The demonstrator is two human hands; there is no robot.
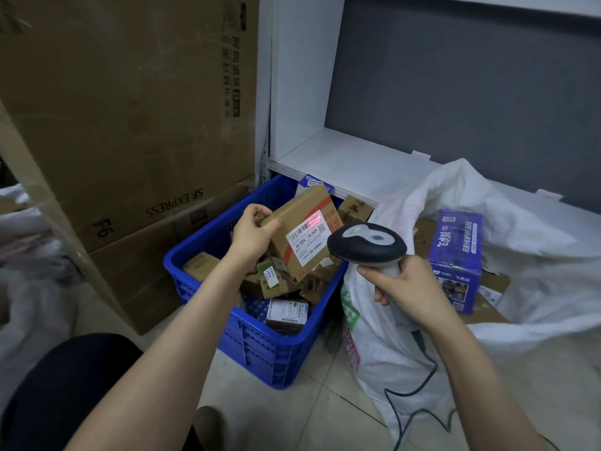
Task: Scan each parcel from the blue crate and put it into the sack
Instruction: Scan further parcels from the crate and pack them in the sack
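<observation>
The scanning step is in hand. The left hand (252, 234) holds a brown cardboard parcel (300, 231) by its upper left corner, thumb on the front face and fingers curled behind, tilted above the blue crate (260, 349) with its white shipping label (307, 240) turned toward the camera. The right hand (406, 284) is closed round the grip of a corded barcode scanner (366, 244), its head just beside the parcel's lower right edge. A red patch of scanner light (313, 219) falls on the upper right part of the label, on or just past the end of the barcode strip; whether a read has registered cannot be told. The crate stands on the tiled floor (286, 415) and holds a good number of small boxes beneath the raised parcel, so the task appears far from finished. The white sack (400, 336) lies open immediately to the right of the crate, touching its side, with a purple box (458, 252) and flat brown cartons visible in its mouth. In my judgement the next move calls for confirming the read, shifting the beam along the barcode if needed, then carrying the parcel rightward past the scanner and releasing it into the sack's opening. The scanner cable (419, 385) trails across the sack front and should be kept clear of that path.
</observation>
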